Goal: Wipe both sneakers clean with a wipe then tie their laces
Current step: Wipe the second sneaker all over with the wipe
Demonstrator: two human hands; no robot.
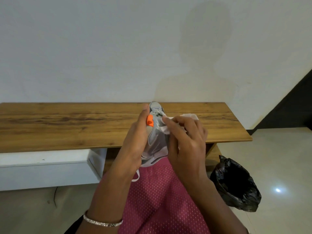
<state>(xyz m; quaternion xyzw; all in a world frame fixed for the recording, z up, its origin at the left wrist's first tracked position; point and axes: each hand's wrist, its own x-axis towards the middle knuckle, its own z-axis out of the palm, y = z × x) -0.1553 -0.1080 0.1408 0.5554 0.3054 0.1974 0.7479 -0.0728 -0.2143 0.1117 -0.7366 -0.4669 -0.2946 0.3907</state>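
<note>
One sneaker (157,141), long wooden bench (67,125), white wall (101,48), black bin bag (236,186)

No legible text or labels anywhere

Item one: a grey sneaker (157,142) with paler panels and an orange tab (150,121), at the centre of the frame. It is raised above the front edge of the surface (67,124). The toe points toward the top of the frame and the heel is lowest. The left hand (135,141) grips its left side. White laces (157,112) cross near the toe end; whether they are knotted cannot be determined.

Item two: a crumpled white wipe (166,128), pinched in the right hand (187,144) and lying against the sneaker's right side.
</note>
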